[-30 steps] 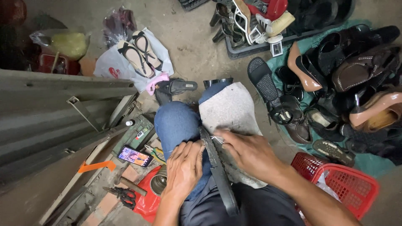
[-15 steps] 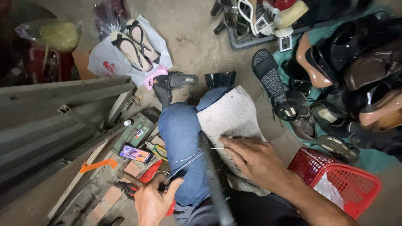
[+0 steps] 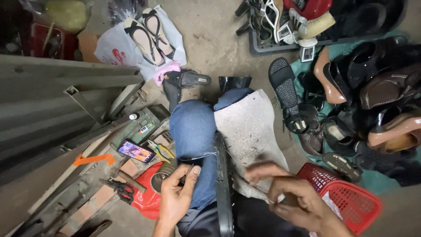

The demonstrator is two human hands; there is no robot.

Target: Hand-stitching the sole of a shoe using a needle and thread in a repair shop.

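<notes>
The left hand (image 3: 176, 197) is raised, thumb and fingers in a closed grip pinching a thin thread (image 3: 202, 156) that runs right toward the strap (image 3: 222, 184). The right hand (image 3: 287, 197), blurred, curls over the grey cloth (image 3: 247, 127) on the lap; I cannot tell its grip. The black strap lies between the knees, long axis pointing away from the person.
</notes>
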